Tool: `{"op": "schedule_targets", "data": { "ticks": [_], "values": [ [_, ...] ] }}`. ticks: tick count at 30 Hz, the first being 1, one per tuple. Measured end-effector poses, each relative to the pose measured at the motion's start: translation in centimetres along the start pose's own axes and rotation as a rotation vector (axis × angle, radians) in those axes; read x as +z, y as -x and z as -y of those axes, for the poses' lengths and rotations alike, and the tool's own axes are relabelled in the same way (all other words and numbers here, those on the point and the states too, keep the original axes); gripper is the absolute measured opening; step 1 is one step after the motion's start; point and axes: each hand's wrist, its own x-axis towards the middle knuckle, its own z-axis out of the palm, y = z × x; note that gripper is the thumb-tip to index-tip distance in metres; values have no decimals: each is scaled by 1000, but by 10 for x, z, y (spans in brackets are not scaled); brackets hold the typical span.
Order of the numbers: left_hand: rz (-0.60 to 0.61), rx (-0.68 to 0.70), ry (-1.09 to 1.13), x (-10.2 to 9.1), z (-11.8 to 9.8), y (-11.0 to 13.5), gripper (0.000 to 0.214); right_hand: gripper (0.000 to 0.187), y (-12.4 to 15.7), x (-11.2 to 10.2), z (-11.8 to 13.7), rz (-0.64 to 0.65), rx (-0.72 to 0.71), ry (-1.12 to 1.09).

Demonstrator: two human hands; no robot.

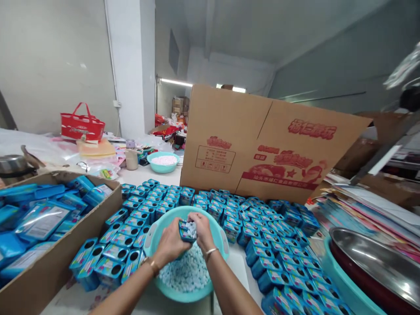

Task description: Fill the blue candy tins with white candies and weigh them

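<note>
Box [187,236], one: small, blue, printed; we hold it tilted over the middle of the bowl, with pellets gathered at its top. Pellets [187,273], many: small, pale blue and white; we count a loose heap in the bowl, more at the box. Bowl [185,298], one: round, turquoise, upright, with pale grips at either side.

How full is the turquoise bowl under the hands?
Partly full: pale blue pieces are heaped inside the bowl, but bare turquoise inner wall shows above them.
</note>
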Motion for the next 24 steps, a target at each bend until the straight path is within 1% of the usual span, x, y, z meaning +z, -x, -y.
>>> {"op": "schedule_targets", "data": {
  "ticks": [4,7,10,15,18,20,22,24],
  "values": [
    [-1,-13,54,-2,2,0,61,25,1,3,4,53,-7,7],
    [5,-43,96,-2,5,-2,61,31,2,3,7,100,-3,0],
    [7,-58,143,-2,6,-6,60,37,5,1,9,111,-5,-16],
    [27,-40,193,0,5,-7,61,40,8,1,10,106,-9,-39],
    [59,7,233,-5,7,-1,63,45,9,-10,14,153,31,-82],
    [77,41,252,-11,11,6,69,44,9,-24,17,117,76,-108],
    [89,46,263,-16,14,12,73,41,9,-39,17,20,97,-94],
    [65,53,219,-15,14,16,72,39,15,-45,11,-83,69,-66]
  ]
}}
